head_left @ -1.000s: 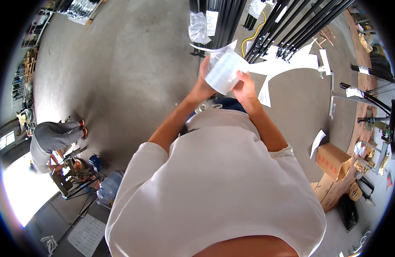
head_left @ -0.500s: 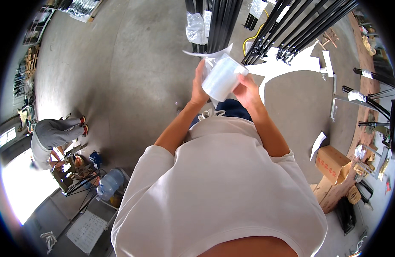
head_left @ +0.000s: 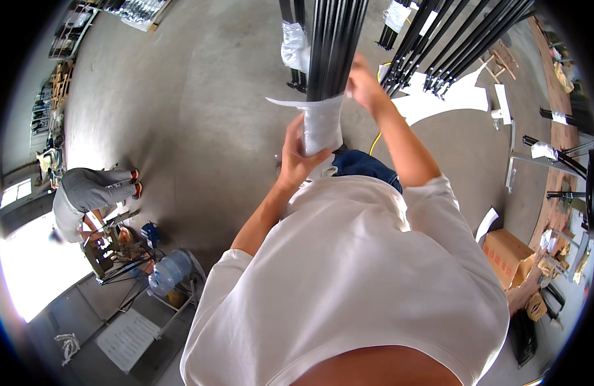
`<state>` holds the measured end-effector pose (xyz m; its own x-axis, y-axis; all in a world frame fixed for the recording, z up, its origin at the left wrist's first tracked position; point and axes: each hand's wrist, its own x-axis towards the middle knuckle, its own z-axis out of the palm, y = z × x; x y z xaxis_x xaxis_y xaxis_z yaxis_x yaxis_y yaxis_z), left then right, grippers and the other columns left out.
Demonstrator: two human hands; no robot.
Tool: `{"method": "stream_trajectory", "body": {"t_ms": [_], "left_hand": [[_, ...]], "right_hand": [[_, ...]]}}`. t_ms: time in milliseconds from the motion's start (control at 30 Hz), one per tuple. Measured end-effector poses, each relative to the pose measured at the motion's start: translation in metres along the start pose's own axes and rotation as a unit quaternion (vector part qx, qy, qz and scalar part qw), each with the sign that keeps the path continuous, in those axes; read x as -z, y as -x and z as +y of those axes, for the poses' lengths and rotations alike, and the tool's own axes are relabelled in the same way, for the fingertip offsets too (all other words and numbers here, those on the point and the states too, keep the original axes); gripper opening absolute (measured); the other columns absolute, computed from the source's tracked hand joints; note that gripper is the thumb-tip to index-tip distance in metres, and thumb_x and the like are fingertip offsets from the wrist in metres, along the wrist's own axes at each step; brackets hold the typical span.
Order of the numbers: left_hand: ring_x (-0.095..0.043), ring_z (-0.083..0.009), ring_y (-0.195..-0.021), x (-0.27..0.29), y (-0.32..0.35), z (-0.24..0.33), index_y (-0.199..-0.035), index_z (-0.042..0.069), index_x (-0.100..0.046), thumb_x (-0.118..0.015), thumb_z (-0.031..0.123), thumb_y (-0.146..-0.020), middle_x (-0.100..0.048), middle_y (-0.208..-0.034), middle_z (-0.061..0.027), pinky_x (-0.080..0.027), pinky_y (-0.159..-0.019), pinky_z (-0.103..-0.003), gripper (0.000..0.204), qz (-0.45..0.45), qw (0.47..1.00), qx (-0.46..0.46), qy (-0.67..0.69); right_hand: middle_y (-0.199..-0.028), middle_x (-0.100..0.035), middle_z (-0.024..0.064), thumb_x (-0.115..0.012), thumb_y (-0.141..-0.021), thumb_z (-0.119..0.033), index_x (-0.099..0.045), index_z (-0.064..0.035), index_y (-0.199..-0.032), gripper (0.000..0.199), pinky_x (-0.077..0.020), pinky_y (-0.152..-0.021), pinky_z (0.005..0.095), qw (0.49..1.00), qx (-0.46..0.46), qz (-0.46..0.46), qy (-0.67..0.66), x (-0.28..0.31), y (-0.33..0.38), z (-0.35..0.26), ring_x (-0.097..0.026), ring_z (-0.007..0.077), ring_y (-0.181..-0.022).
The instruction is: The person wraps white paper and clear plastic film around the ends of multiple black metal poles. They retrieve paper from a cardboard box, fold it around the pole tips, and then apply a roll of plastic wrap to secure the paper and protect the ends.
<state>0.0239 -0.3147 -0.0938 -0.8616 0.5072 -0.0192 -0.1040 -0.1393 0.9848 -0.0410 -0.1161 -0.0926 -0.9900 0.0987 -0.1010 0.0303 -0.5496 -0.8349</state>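
A bundle of long black rods (head_left: 335, 45) stands upright in front of me, its lower end wrapped in a clear plastic sleeve (head_left: 323, 125). My left hand (head_left: 296, 161) grips the sleeve low down, fingers curled around it. My right hand (head_left: 364, 83) is raised against the right side of the bundle, just above the sleeve's top edge; whether it pinches the plastic or the rods is unclear.
More black rod bundles (head_left: 451, 45) lean at the upper right above white sheets (head_left: 451, 100) on the concrete floor. Another wrapped bundle (head_left: 296, 45) stands at left. A crouching person (head_left: 84, 193) works at far left near a water jug (head_left: 168, 270). Cardboard boxes (head_left: 509, 254) sit right.
The plastic sleeve, held loose in both hands before, now sits around the rod bundle's end. My right hand has risen to the bundle's side; my left hand stays on the sleeve.
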Motion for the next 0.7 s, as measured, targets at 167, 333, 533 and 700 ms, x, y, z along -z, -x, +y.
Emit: {"method": "stream_trajectory", "body": {"t_ms": [167,333,533,700], "left_hand": [[-0.052,-0.0215,-0.095,0.007,0.001,-0.003,-0.127,0.007,-0.023,-0.065,-0.009,-0.06,-0.051,-0.106,-0.0136,-0.043,-0.08,-0.033,0.08,0.005,1.0,-0.012,0.003],[-0.051,-0.0203,-0.097,0.013,0.011,0.006,-0.127,0.006,-0.025,-0.066,-0.008,-0.06,-0.05,-0.108,-0.0132,-0.042,-0.081,-0.032,0.079,0.014,1.0,0.027,-0.005],[-0.046,-0.0169,-0.102,0.023,0.015,0.01,-0.126,0.007,-0.034,-0.066,0.003,-0.067,-0.05,-0.111,-0.0089,-0.038,-0.082,-0.031,0.068,0.008,0.988,-0.009,-0.152],[-0.049,-0.0155,-0.096,0.042,0.019,0.064,-0.112,0.006,-0.049,-0.063,0.01,-0.072,-0.056,-0.091,-0.0115,-0.039,-0.077,-0.028,0.042,0.054,0.884,0.047,-0.463]], "right_hand": [[-0.096,-0.053,0.006,-0.063,-0.068,-0.014,-0.042,-0.0036,-0.109,0.047,-0.0389,-0.082,0.0264,0.963,0.1,-0.229,0.106,-0.075,-0.02,0.02,-0.048,0.0133,-0.094],[-0.1,-0.052,0.0062,-0.072,-0.055,-0.038,-0.041,-0.0024,-0.108,0.071,-0.0368,-0.085,0.0269,0.938,0.098,-0.32,0.09,-0.09,-0.024,0.022,-0.048,0.0146,-0.096],[-0.1,-0.052,0.0056,-0.074,-0.056,-0.043,-0.041,-0.0033,-0.108,0.073,-0.0372,-0.084,0.0272,0.931,0.047,-0.36,0.027,-0.093,-0.023,0.022,-0.047,0.0144,-0.097],[-0.1,-0.051,0.0046,-0.072,-0.058,-0.045,-0.041,-0.0035,-0.109,0.073,-0.0368,-0.082,0.0269,0.94,0.053,-0.337,0.005,-0.086,-0.027,0.03,-0.047,0.0139,-0.096]]}}
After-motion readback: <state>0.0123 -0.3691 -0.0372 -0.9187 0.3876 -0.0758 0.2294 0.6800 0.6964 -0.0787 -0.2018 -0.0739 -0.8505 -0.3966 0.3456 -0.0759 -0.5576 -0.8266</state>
